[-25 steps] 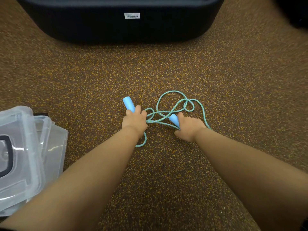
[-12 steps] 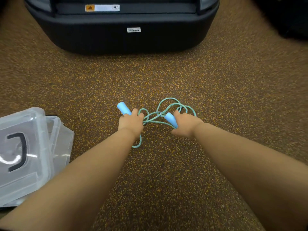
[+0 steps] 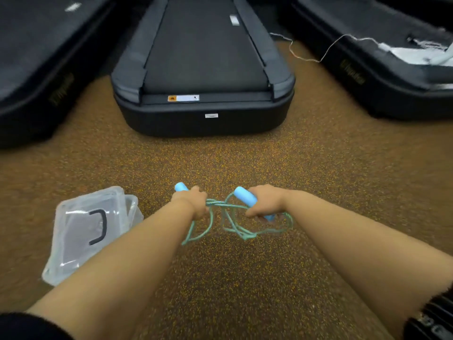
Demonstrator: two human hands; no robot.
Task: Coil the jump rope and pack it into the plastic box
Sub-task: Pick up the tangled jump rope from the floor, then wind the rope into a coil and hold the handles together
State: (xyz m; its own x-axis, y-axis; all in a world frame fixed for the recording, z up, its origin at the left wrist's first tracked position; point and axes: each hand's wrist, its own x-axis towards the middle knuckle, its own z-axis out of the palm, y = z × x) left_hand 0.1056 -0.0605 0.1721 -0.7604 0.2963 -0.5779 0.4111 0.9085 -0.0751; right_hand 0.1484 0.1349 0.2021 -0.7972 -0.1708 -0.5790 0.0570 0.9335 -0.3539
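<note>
A: Jump rope (image 3: 221, 218) — where was it?

B: Held up off the floor (image 3: 245, 278), btwn both hands. Left hand (image 3: 192, 201) was clamped round one light-blue handle (image 3: 181, 186), top end poking out past the knuckles. Right hand (image 3: 266, 201) was clamped on the other blue handle (image 3: 246, 196), which lay tilted, one end up-left, the other showing below the fingers.

A: And the cord itself?

B: Teal cord hung in loose tangled loops under and btwn the hands; one loop dropped below the left wrist, another bunch sagged under the right. Not coiled. Couldn't tell if the lowest loops touched the floor.

A: Plastic box?

B: Clear plastic box (image 3: 73, 241) sat on the floor, left of the left forearm, w/ a black handle (image 3: 100, 227) on its lid. Rope was apart from it, nothing of it inside.

A: Surroundings?

B: Brown speckled floor. Black treadmill (image 3: 203, 69) straight ahead, rear end toward the camera, w/ two more dark machines either side. Thin white cable (image 3: 306, 58) ran on the floor by the right one. Pic somewhat blurred.
</note>
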